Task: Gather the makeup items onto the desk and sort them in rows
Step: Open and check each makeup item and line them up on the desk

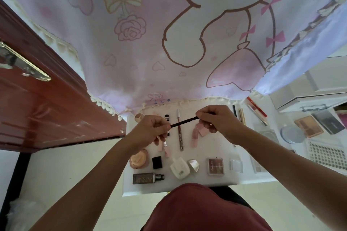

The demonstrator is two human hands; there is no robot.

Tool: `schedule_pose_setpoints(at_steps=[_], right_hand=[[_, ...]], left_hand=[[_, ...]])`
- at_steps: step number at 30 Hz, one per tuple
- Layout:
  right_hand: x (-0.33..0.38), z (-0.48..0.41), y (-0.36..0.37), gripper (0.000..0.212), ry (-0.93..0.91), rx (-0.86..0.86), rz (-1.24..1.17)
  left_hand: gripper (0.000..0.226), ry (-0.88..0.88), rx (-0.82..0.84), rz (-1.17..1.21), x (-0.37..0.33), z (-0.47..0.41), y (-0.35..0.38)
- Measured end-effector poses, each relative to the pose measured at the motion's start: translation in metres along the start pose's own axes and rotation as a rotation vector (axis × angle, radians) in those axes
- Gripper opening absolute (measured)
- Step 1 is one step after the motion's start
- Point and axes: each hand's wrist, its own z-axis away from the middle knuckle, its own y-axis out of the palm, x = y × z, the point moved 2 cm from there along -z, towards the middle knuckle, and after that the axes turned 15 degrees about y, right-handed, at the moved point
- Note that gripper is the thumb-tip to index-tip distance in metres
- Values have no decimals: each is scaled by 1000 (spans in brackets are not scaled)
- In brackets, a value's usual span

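Observation:
Both hands hold a thin dark makeup pencil (185, 121) above the white desk (206, 148). My left hand (150, 130) pinches its left end and my right hand (218, 118) pinches its right end. Under them lie upright sticks in a row: a red-brown COLORKEY pencil (180, 137), a small black-capped tube (166, 117) and pink tubes (194, 138). Nearer me lies a second row: a peach round compact (139, 158), a black square case (157, 162), a dark ANNY bottle (147, 178), a white bottle (178, 168), a blush palette (216, 166) and a clear square case (236, 165).
A pink cartoon cloth (169, 33) hangs over the desk's far edge. A red-brown door (47, 99) stands at left. To the right lie more pencils (242, 116), a red box (256, 107), a round jar (293, 134), two palettes (308, 126) and a white basket (326, 154).

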Motion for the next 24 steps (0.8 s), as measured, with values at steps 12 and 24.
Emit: schedule_pose_setpoints(at_steps=[12,24], right_hand=[[-20,-59,-23,18,246,15,-174],[-28,-160,-12,11,254,-141,192]], left_hand=[[11,-79,-23,-204,41,-27,57],[22,-313,-185,-425,95,-66,98]])
